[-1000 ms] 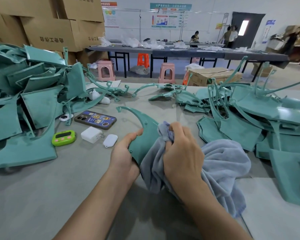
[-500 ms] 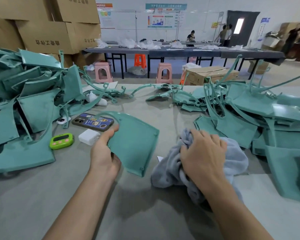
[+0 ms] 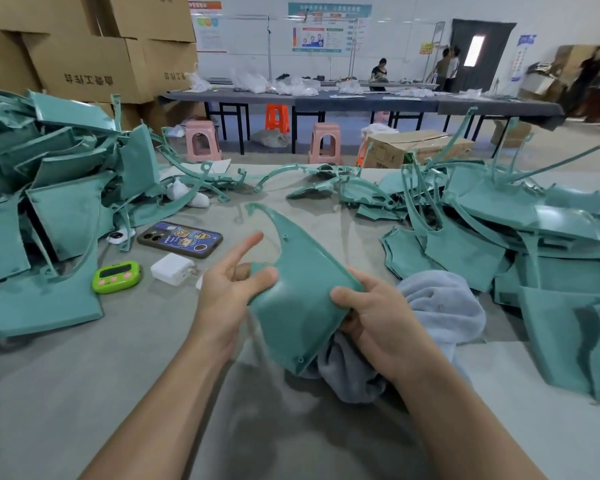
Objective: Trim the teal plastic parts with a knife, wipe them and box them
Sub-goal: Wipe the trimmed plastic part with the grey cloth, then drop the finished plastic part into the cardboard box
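A single view is supplied, taken by a wide-angle camera worn on the person's head. It is directed forward and down across the grey worktable (image 3: 84,393), and both forearms are seen entering from the lower edge. The left hand (image 3: 229,292), the right hand (image 3: 378,323) and the teal part (image 3: 302,306) held between them are recorded at close range, near frame centre. The far tables (image 3: 326,100) and a dark door (image 3: 489,71) are taken in along the upper edge.
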The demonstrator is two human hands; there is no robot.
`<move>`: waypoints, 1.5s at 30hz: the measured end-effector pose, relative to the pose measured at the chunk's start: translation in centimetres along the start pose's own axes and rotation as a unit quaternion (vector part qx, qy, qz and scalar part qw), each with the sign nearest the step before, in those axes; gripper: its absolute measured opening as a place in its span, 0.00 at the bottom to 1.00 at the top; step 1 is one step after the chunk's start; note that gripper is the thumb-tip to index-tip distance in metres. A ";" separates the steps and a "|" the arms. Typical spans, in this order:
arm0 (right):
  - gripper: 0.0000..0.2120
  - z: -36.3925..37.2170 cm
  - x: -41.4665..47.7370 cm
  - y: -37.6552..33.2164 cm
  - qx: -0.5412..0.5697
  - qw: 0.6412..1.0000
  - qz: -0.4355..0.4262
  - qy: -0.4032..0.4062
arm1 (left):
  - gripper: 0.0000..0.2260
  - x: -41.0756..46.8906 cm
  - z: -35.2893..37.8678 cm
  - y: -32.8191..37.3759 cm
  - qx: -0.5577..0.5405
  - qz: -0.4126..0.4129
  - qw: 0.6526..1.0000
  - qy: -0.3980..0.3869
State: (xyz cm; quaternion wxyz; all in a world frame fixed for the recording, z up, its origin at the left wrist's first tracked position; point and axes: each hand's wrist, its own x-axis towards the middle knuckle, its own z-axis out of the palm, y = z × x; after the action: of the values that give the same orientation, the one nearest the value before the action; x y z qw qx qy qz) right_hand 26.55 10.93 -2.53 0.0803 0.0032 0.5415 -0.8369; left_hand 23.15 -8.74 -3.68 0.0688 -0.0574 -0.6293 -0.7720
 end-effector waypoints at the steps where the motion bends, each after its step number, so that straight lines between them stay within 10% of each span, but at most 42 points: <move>1: 0.11 -0.1 0.0 0.2 -0.006 1.000 -0.008 0.027 | 0.38 -0.2 0.2 -0.3 0.016 0.018 0.999 -0.021; 6: 0.08 0.1 0.0 1.1 -0.074 0.995 -0.026 0.059 | 0.50 -1.2 1.7 -1.7 0.144 0.040 0.988 0.031; 16: 0.15 1.7 -2.8 -1.2 -0.194 0.979 -0.056 0.037 | 0.11 -1.0 2.6 0.9 -0.050 -0.070 0.985 0.150; 19: 0.14 1.6 -4.8 -3.5 -0.152 0.979 -0.103 0.092 | 0.18 -1.7 4.2 3.7 -0.163 -0.155 0.974 0.002; 25: 0.16 -3.1 -12.5 -7.1 -0.043 0.979 -0.123 0.157 | 0.10 -7.0 10.8 7.6 -0.060 -0.097 0.964 -0.240; 32: 0.17 -10.7 -29.6 -5.3 -0.009 0.932 -0.152 0.329 | 0.10 -19.2 22.1 4.8 0.045 -0.062 0.923 -0.377; 45: 0.16 -15.7 -57.3 8.9 0.185 0.703 -0.141 0.672 | 0.09 -45.3 35.4 -3.4 0.079 -0.323 0.764 -0.553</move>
State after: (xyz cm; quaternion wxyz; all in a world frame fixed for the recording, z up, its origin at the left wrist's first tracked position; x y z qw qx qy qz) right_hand 83.07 29.14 -11.80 -0.4263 0.5031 0.2803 -0.6975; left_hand 67.17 28.18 -7.74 -0.5400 -0.2617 -0.5983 -0.5310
